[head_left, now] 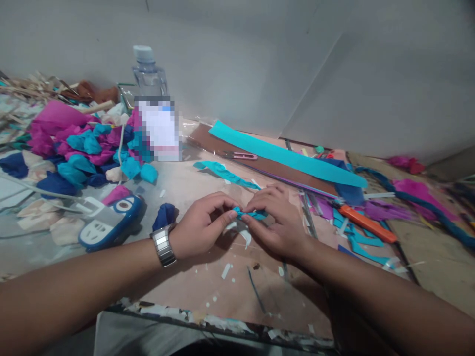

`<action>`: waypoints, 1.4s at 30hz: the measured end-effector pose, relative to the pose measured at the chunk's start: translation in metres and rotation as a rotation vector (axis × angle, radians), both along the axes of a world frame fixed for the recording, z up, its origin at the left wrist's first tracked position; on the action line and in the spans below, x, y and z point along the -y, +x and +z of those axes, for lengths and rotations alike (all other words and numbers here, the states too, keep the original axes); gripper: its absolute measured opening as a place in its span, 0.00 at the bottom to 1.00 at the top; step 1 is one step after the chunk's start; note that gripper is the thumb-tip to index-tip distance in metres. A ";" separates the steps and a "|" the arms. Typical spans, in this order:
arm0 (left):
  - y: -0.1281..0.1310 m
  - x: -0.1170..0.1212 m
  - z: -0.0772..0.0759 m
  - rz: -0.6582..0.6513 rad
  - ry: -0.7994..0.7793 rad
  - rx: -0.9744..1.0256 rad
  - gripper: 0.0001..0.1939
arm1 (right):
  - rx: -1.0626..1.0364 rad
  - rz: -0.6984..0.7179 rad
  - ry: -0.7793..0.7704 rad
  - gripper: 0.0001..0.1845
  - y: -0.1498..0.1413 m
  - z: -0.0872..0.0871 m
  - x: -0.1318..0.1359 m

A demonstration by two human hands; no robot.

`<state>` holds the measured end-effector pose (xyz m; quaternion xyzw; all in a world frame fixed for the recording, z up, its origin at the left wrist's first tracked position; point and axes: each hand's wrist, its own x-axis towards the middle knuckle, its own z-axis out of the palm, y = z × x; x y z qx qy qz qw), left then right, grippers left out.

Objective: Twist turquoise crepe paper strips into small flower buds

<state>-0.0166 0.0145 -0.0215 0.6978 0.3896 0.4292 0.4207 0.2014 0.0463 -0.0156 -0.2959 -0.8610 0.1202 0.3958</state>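
Observation:
Between my hands, low over the table, is a narrow twisted strip of turquoise crepe paper [256, 214]. My left hand [202, 220], with a metal watch on the wrist, pinches the strip's left end between thumb and fingertips. Just right of it, my right hand [276, 217] closes on the same strip, whose end shows below the fingers. Another crinkled turquoise strip [226, 173] lies on the table just beyond my hands. Farther back, a wide flat turquoise paper strip [285, 154] rests on brown sheets [208, 141], and small pink-handled thread snips [241, 155] lie there too.
At left are a heap of pink, blue and turquoise crumpled paper pieces [89, 143], a blue-and-white power strip [111, 222] and a clear bottle [150, 79]. An orange cutter [367, 223] lies among paper scraps at right. White bits dot the table [193, 296].

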 end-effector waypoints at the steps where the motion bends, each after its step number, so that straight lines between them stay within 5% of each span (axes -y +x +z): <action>1: 0.000 0.000 0.000 -0.001 -0.009 0.001 0.08 | 0.001 0.001 -0.004 0.04 0.000 0.000 0.000; 42: 0.001 0.001 0.001 -0.111 0.101 -0.123 0.12 | 0.063 0.093 -0.064 0.08 0.000 -0.004 0.001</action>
